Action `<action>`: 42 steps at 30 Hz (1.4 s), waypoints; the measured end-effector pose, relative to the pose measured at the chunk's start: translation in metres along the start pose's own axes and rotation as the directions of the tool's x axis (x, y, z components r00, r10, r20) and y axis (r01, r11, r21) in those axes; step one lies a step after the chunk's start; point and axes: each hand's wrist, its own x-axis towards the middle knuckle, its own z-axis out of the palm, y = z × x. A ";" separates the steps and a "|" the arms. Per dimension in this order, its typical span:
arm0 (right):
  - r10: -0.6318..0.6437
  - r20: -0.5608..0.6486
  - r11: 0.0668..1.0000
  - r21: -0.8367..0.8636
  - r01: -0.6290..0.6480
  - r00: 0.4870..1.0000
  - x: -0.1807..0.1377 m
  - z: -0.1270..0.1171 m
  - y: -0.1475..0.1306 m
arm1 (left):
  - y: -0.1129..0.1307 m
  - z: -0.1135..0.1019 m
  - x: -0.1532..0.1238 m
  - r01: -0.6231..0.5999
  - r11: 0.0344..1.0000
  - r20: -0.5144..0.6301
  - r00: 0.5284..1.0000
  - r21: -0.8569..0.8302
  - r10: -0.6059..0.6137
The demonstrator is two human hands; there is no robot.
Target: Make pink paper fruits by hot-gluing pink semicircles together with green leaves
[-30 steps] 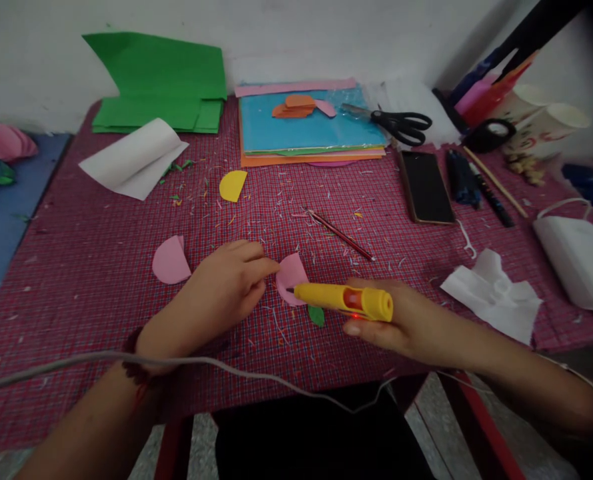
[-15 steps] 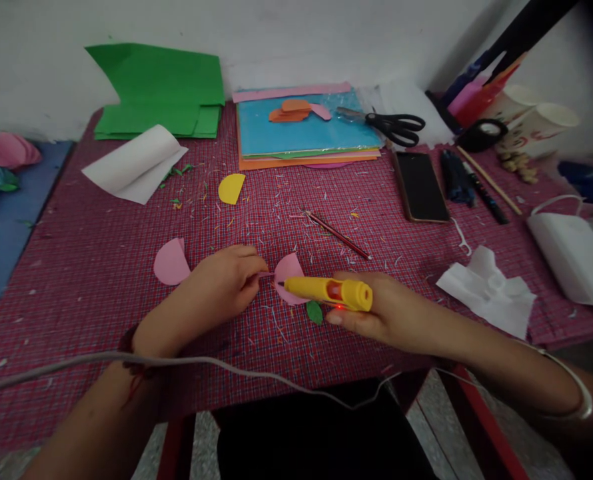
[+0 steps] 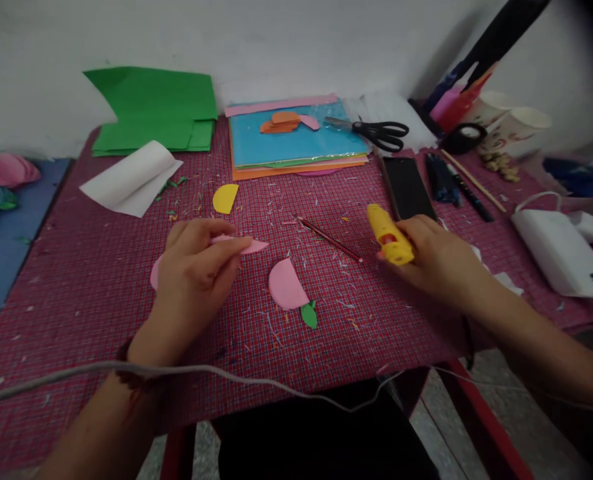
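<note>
My left hand (image 3: 199,273) pinches a folded pink paper piece (image 3: 254,247) between thumb and fingers, raised above the table. Partly behind that hand lies another pink paper piece (image 3: 155,272). My right hand (image 3: 436,257) is wrapped round a yellow glue gun (image 3: 389,237), its nozzle turned up and to the left, near the phone (image 3: 407,187). Between the two hands a pink half-round paper piece (image 3: 286,285) lies flat on the checked cloth. A small green paper leaf (image 3: 309,316) touches its lower right edge.
A pencil (image 3: 330,240) and a yellow half-round (image 3: 225,199) lie beyond the hands among paper scraps. Scissors (image 3: 384,135) rest by stacked coloured paper (image 3: 296,150). A white power bank-like box (image 3: 556,253) stands right. A grey cable (image 3: 191,368) crosses in front.
My right hand has moved the glue gun up and right, away from the pink half-round. My left hand has drawn back to the left and lifted, with the pink piece now showing more.
</note>
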 end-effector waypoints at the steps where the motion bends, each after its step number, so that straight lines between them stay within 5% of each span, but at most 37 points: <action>1: 0.007 0.002 1.000 -0.028 -0.007 1.000 0.001 0.006 0.007 | 0.002 -0.001 -0.001 -0.004 1.000 -0.026 1.000 0.000 0.004; 11: -0.021 0.065 1.000 0.019 0.020 0.998 0.002 0.021 0.027 | 0.025 0.004 -0.007 0.055 0.988 -0.008 0.998 -0.143 -0.057; 16: -0.102 0.047 0.992 0.083 0.097 0.994 -0.010 0.000 0.020 | 0.032 -0.001 -0.002 -0.057 0.944 0.039 0.996 -0.325 0.074; 19: -0.133 -0.052 0.945 0.295 0.142 0.990 -0.016 -0.022 -0.011 | 0.036 -0.011 0.002 -0.156 0.911 0.115 0.970 -0.383 0.214; 22: -0.328 0.059 0.808 0.534 0.248 0.943 -0.008 -0.029 -0.050 | 0.035 -0.019 0.001 -0.287 0.896 0.125 0.930 -0.339 0.345; 25: -0.449 0.142 0.759 0.582 0.292 0.882 0.011 -0.017 -0.076 | 0.028 -0.020 -0.010 -0.369 0.915 0.078 0.920 -0.163 0.385; 28: -0.455 0.138 0.762 0.572 0.304 0.880 0.025 0.002 -0.084 | 0.016 -0.017 -0.025 -0.432 0.902 0.124 0.895 -0.008 0.429; 34: -0.401 0.060 0.700 0.664 0.264 0.914 0.022 0.021 -0.085 | -0.001 -0.007 -0.040 -0.423 0.904 0.198 0.883 -0.063 0.426; 42: -0.394 0.054 0.673 0.697 0.248 0.917 0.018 0.022 -0.087 | 0.015 0.002 -0.044 -0.337 0.941 0.179 0.924 -0.030 0.337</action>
